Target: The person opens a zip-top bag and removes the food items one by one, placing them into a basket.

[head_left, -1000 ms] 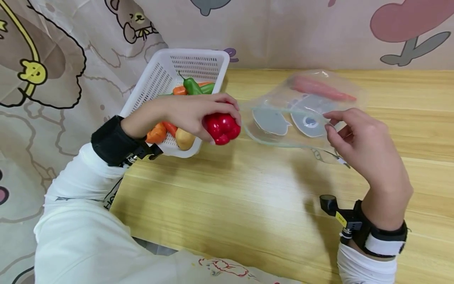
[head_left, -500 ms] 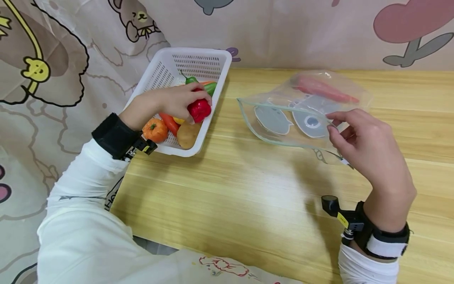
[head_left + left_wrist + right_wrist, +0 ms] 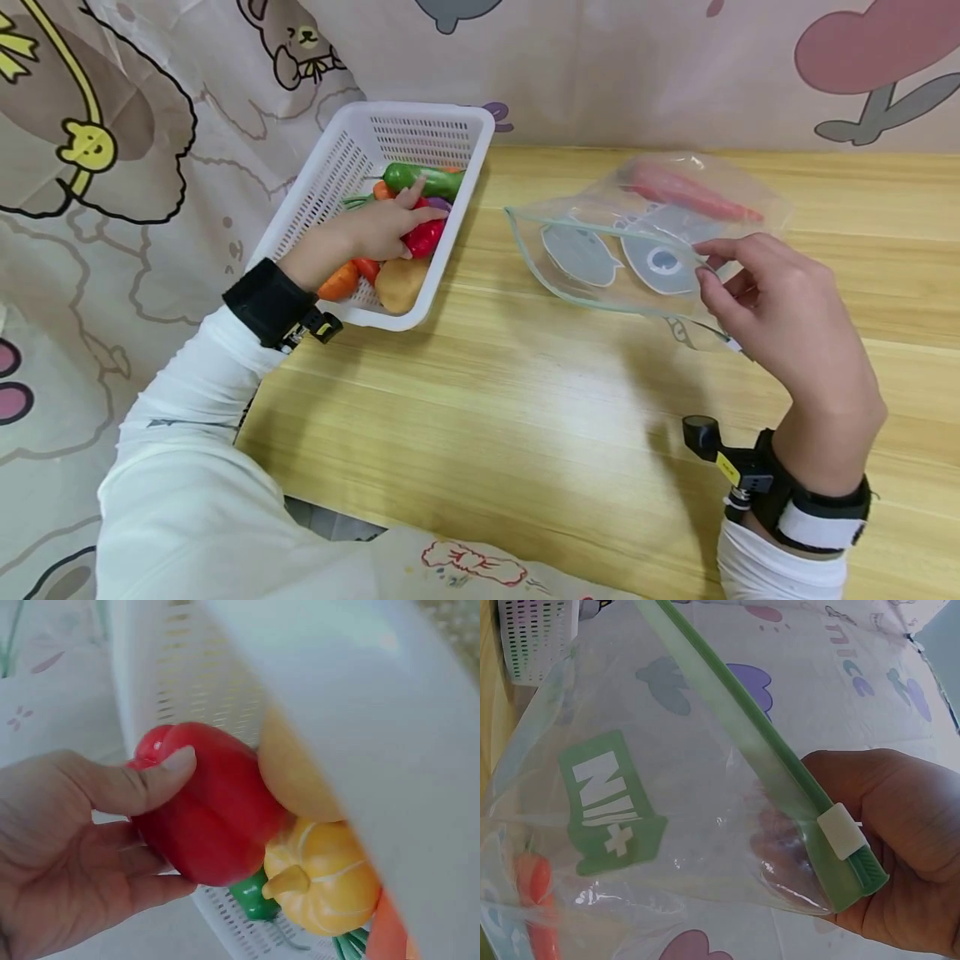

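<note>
My left hand point(image 3: 378, 229) reaches into a white slotted plastic basket point(image 3: 453, 283), with thumb and fingers about a shiny red bell pepper point(image 3: 424, 238). In the left wrist view the thumb lies across the bell pepper point(image 3: 217, 802) and fingers curl under it. Beside it are a potato point(image 3: 401, 282), a yellow pumpkin point(image 3: 322, 877) and green peppers point(image 3: 423, 178). My right hand point(image 3: 787, 308) pinches the edge of a clear zip bag point(image 3: 566, 212) by its white slider point(image 3: 842, 831). Inside the bag lies a long red vegetable point(image 3: 690, 192).
The basket stands at the back left of a wooden table point(image 3: 525, 417), against a cartoon-printed cloth point(image 3: 622, 75). The bag's mouth gapes toward the basket. The table's front edge runs close to the person's lap.
My left hand has carried the red bell pepper leftward from beside the bag's mouth, over the basket's rim and down among the vegetables. Its fingers have spread. The right hand stays at the bag.
</note>
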The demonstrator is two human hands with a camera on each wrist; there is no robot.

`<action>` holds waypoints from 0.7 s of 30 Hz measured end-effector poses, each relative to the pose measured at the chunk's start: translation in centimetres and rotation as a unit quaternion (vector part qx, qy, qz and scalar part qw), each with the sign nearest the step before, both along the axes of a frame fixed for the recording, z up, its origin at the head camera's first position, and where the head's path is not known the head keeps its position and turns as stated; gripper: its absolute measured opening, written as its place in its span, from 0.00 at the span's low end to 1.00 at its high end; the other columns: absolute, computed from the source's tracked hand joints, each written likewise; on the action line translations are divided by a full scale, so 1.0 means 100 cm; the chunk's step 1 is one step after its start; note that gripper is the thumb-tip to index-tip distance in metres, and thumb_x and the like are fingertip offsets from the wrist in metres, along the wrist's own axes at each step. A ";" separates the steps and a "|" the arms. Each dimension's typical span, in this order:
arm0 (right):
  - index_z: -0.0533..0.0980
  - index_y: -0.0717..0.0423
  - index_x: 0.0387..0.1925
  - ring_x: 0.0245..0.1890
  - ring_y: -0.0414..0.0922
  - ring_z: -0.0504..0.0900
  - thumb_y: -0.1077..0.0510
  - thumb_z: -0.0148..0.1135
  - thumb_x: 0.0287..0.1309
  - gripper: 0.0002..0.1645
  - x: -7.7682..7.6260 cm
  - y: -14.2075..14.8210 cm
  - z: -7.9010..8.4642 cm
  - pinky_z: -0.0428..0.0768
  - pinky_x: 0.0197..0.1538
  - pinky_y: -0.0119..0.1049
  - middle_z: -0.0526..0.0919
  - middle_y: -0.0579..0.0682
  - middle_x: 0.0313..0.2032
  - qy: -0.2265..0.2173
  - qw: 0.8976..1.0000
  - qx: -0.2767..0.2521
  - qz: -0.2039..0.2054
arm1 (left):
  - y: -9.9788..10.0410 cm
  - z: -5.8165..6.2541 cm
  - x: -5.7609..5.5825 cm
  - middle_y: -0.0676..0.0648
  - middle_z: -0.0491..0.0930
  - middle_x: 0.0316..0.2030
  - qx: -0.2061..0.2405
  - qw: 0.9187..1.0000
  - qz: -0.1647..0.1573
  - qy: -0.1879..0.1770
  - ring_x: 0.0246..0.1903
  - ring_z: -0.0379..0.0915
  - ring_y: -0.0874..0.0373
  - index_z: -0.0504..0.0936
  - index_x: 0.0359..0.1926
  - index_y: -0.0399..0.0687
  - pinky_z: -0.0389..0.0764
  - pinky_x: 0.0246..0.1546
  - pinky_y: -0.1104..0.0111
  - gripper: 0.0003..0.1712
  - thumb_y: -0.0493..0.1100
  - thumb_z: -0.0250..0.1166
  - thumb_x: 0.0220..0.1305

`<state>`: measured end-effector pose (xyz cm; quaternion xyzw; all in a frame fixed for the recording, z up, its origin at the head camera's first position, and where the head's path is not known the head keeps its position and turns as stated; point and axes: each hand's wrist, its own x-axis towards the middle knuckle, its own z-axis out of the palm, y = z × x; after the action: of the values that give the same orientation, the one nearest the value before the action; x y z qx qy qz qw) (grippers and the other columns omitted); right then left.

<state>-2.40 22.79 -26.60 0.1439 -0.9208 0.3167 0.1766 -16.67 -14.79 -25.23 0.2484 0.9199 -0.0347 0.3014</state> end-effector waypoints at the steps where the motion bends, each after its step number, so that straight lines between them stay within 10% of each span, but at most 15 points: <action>1: 0.79 0.61 0.43 0.25 0.09 0.60 0.66 0.58 0.51 0.15 0.000 0.000 0.000 0.63 0.29 0.12 0.80 0.53 0.30 0.000 1.000 0.000 0.000 | 0.001 -0.004 -0.001 0.32 0.30 0.71 -0.004 1.000 -0.006 0.003 0.54 0.67 0.36 0.49 0.73 0.50 0.76 0.42 0.59 0.42 0.31 0.57 0.61; 5: 0.79 0.61 0.43 0.26 0.08 0.60 0.66 0.58 0.51 0.15 0.000 -0.001 0.000 0.63 0.29 0.12 0.80 0.51 0.30 0.001 1.000 0.003 0.002 | 0.002 -0.021 -0.002 0.28 0.41 0.70 -0.006 0.999 -0.038 0.002 0.68 0.46 0.34 0.52 0.71 0.41 0.69 0.58 0.55 0.37 0.28 0.51 0.61; 13: 0.79 0.61 0.43 0.25 0.09 0.60 0.66 0.58 0.51 0.15 0.000 -0.002 0.000 0.63 0.30 0.12 0.79 0.50 0.29 0.002 1.000 0.006 0.002 | 0.002 -0.029 -0.003 0.32 0.46 0.70 0.025 0.999 -0.041 -0.009 0.71 0.38 0.39 0.57 0.69 0.36 0.47 0.70 0.51 0.31 0.31 0.49 0.64; 21: 0.79 0.63 0.43 0.25 0.09 0.60 0.68 0.59 0.50 0.15 -0.001 -0.003 0.001 0.63 0.29 0.12 0.78 0.50 0.29 0.009 1.000 0.008 0.010 | 0.033 0.006 0.010 0.40 0.76 0.51 0.019 0.989 -0.064 0.134 0.47 0.74 0.48 0.76 0.49 0.39 0.75 0.50 0.57 0.15 0.40 0.51 0.65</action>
<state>-2.50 22.49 -26.51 0.1573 -0.9200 0.3100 0.1811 -15.71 -11.50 -24.60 0.3057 0.9346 -0.0699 0.1677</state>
